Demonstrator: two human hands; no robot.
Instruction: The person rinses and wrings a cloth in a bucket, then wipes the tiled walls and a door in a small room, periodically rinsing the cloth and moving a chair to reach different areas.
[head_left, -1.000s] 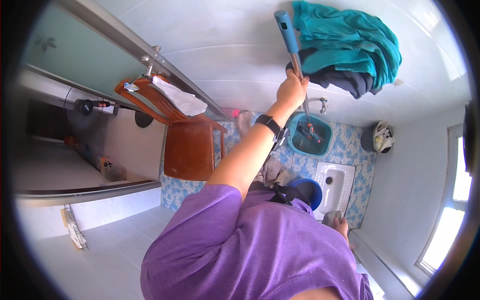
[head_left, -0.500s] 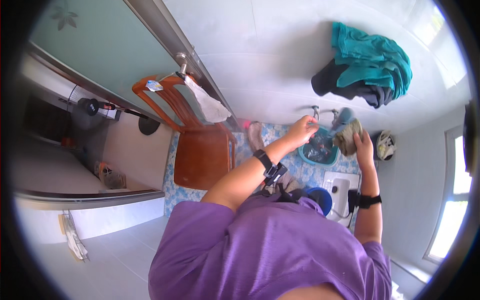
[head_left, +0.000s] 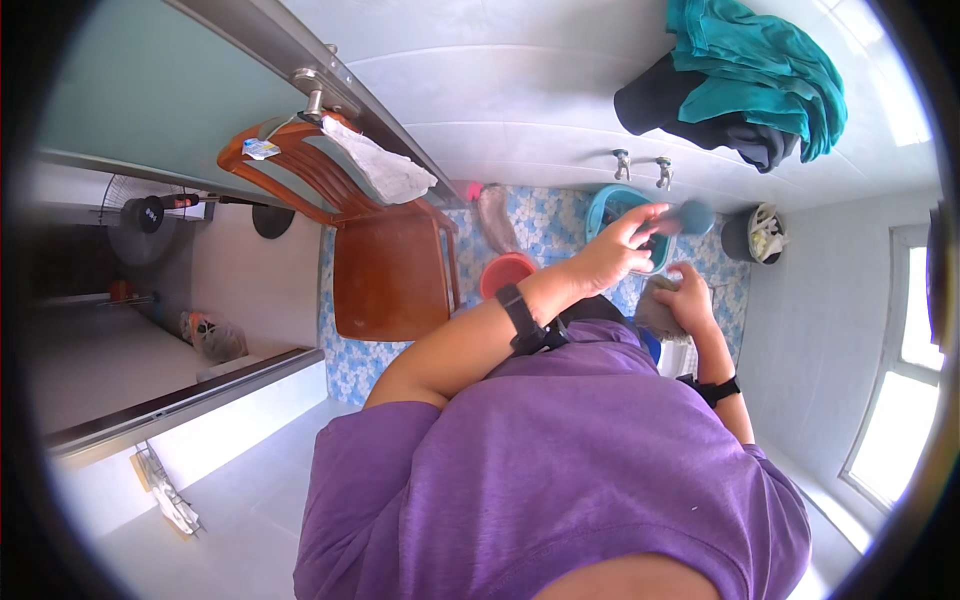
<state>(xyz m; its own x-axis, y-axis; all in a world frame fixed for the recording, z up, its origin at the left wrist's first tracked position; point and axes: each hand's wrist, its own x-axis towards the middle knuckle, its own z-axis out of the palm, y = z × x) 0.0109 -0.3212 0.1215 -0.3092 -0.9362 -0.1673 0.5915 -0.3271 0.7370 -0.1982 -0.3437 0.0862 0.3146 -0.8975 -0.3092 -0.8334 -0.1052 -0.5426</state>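
In front of me my left hand (head_left: 612, 252) is closed round the blurred handle of a dark blue tool with a rounded head (head_left: 693, 217); its exact kind is unclear. The tool's head points right, past the rim of a teal basin (head_left: 597, 215) on the floor. My right hand (head_left: 690, 303) grips a crumpled grey-green cloth (head_left: 655, 312) with thumb and fingers, low and close to my body. My left forearm hides part of the basin, and its contents are mostly covered.
A red basin (head_left: 506, 270) stands left of my forearm, near a brown wooden chair (head_left: 385, 275). Two taps (head_left: 622, 165) jut from the wall. Teal and dark clothes (head_left: 760, 80) hang at the upper right. A dark bucket (head_left: 740, 236) stands against the right wall.
The cloth in my right hand has come down and nearer my body. My left hand has moved slightly right, beside the tool's handle. The view has shifted, uncovering the red basin.
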